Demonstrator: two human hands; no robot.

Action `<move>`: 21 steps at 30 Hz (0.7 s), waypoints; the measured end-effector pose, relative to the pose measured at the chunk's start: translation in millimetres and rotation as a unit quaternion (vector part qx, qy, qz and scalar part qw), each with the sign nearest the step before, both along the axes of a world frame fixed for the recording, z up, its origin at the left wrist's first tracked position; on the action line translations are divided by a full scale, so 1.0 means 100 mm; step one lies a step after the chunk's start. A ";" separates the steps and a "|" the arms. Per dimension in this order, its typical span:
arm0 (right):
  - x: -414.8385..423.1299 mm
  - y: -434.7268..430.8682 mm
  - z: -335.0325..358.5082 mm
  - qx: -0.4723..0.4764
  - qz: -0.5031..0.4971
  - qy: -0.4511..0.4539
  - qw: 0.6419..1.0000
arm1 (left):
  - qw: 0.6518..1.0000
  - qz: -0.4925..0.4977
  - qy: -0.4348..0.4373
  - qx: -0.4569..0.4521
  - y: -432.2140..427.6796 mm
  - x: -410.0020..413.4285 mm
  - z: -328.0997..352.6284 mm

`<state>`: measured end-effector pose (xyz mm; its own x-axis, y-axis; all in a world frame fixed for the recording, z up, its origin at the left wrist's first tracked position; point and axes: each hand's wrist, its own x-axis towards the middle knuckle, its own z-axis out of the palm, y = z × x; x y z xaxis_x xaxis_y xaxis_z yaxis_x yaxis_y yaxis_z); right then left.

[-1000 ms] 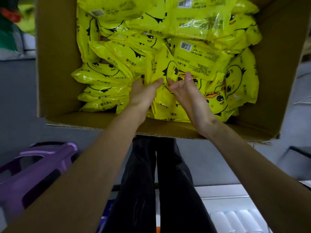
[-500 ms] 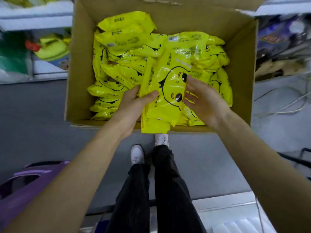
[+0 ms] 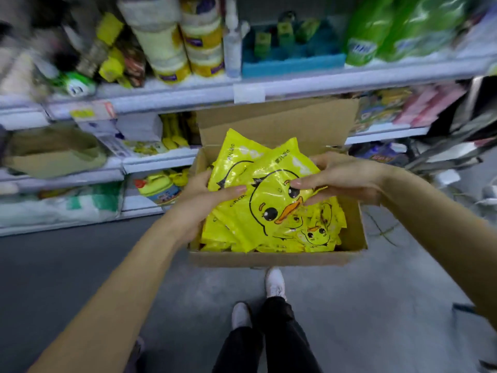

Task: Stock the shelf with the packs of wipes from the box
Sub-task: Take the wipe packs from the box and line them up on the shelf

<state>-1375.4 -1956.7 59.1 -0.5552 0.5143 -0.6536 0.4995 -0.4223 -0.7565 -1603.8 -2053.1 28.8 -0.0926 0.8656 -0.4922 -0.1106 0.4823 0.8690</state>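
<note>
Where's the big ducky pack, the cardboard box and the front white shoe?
ducky pack (image 3: 269,211): head view, on the duck's printed face.
cardboard box (image 3: 274,258): head view, on its near front wall.
white shoe (image 3: 274,282): head view, on the top of the forward shoe.

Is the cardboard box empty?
No: many yellow packs of wipes lie inside the cardboard box.

Open cardboard box (image 3: 274,258) on grey floor (image 3: 80,265) beside shelf (image 3: 172,92)
</note>
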 end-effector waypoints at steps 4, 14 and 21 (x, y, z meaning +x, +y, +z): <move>0.02 -0.03 0.72 0.057 -0.010 0.022 0.998 | 0.997 0.028 0.017 0.074 0.08 -0.07 0.65; 0.20 -0.04 2.60 0.221 -0.193 0.109 0.950 | 0.974 0.093 0.056 0.200 0.33 -0.12 2.46; 0.22 -0.06 3.60 0.323 -0.215 0.179 0.904 | 0.940 0.057 0.131 0.310 0.39 -0.17 3.71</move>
<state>-1353.9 -1962.9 419.3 -0.3292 0.9433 0.0415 0.0692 0.0680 -0.9953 -1620.6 -2014.1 399.5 -0.2497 0.9558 0.1553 0.1261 -0.1269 0.9839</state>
